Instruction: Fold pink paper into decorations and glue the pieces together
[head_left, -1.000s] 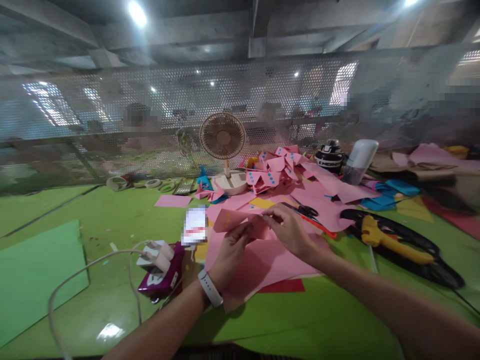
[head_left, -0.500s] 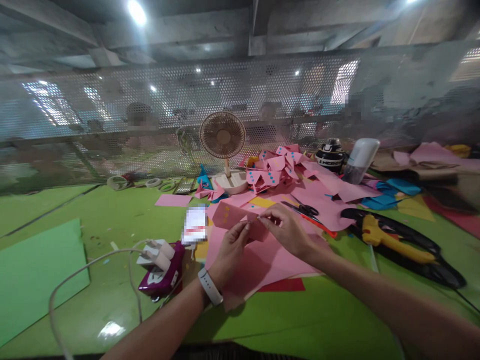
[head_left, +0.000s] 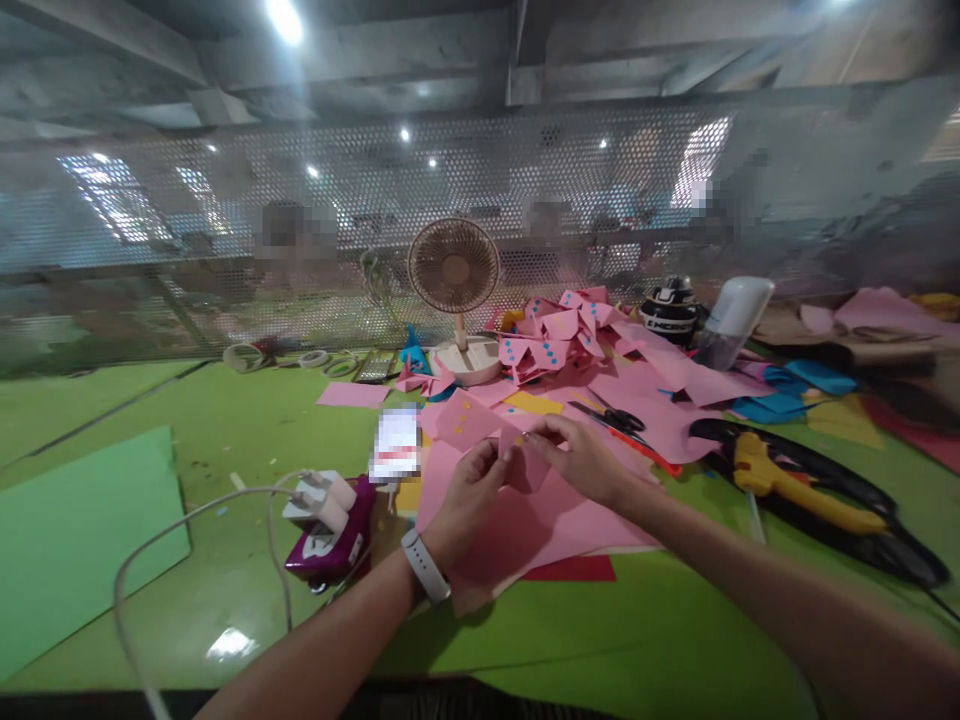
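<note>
The left hand [head_left: 474, 488] is pinching a folded pink paper piece with yellow marks [head_left: 469, 420] above flat pink paper sheets [head_left: 551, 527] lying on the glossy green tabletop [head_left: 600, 630]. The right hand [head_left: 579, 458] is touching this piece; whether it is gripping, I cannot tell.

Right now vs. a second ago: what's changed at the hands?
The folded pink paper in the left hand has turned: the outer end of its yellow-marked flap sits higher, and the marks show more clearly. The right hand stays close against it; no release seen, anything in its fingertips too small to tell. Fan, scissors and yellow tool unmoved; the view shifted slightly.
</note>
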